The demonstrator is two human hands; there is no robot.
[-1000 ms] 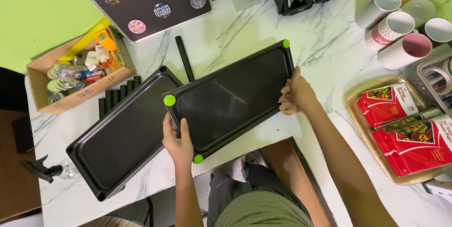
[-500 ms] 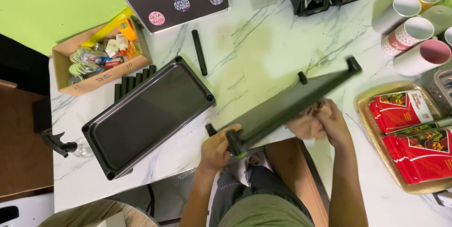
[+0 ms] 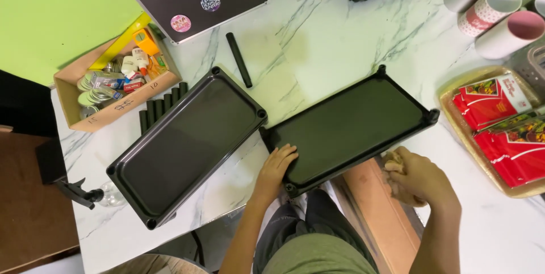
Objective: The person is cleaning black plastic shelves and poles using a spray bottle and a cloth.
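At the far left of the marble table (image 3: 340, 41) we note a cardboard box (image 3: 74, 101) of small tubes and tins, with a row of short black tubes (image 3: 162, 109) just at its 4 o'clock. Next lies a black plastic shelf tray (image 3: 184, 143), flat, hollow side up, untouched by either hand. A single black tube (image 3: 239, 59) rests at its 1 o'clock, apart from it.

Our left hand (image 3: 278, 166) lies palm down, fingers spread and not clasping, on the near left corner of a second black shelf tray (image 3: 349, 129); the tray stretches away from the hand toward 2 o'clock, flat on the table, hollow side up, its near edge at the table's edge.

Our right hand (image 3: 411, 177) sits just off that tray's near long edge, at its 5 o'clock, curled closed around a small pale object we cannot identify. At 3 o'clock a wooden tray (image 3: 454, 115) holds red packets (image 3: 499, 115); paper cups (image 3: 499, 7) stand at 1 o'clock.
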